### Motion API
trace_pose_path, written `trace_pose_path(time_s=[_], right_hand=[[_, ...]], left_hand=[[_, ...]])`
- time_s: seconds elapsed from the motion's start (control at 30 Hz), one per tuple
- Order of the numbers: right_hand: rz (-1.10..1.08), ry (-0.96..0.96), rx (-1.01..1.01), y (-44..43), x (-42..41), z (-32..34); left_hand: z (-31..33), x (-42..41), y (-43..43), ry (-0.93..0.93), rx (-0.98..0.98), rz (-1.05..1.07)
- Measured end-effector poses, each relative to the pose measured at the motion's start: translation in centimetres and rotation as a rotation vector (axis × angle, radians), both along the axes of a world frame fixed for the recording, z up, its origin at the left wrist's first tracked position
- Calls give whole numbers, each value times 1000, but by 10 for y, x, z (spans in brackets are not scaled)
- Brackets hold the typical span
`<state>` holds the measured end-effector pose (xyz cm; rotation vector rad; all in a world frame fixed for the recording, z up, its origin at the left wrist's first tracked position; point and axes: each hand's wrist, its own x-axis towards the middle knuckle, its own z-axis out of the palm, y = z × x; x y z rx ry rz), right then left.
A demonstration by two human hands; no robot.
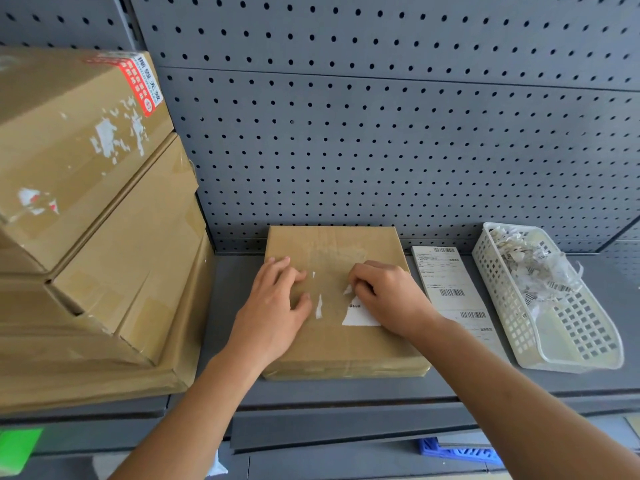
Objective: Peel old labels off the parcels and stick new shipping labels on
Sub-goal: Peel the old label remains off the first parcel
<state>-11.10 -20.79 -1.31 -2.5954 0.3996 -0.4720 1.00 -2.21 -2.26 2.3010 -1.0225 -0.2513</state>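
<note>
Fingers, left hand: loosely spread, lying flat on top of the parcel.
Fingers, right hand: curled, the tips pinching a lifted white bit of the old label.
Parcel: under both hands, on the shelf.
Old label: torn white remnant just below the right fingertips.
New label: flat on the shelf, just right of the right hand.
Basket: farther right, holding shreds.
Boxes: stacked left of the left hand.
</note>
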Motion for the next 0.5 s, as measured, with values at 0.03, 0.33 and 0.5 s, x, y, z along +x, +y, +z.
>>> trace_pose_path(time_s=[0.03, 0.33, 0.5], right_hand=[[-2, -7, 6, 0, -1, 0], [-22, -26, 59, 0, 1, 0], [-32, -43, 99, 1, 0, 1]], left_hand=[[0, 0, 0, -2, 0, -1], [1, -1, 0, -9, 6, -1], [1, -1, 0, -10, 4, 1]])
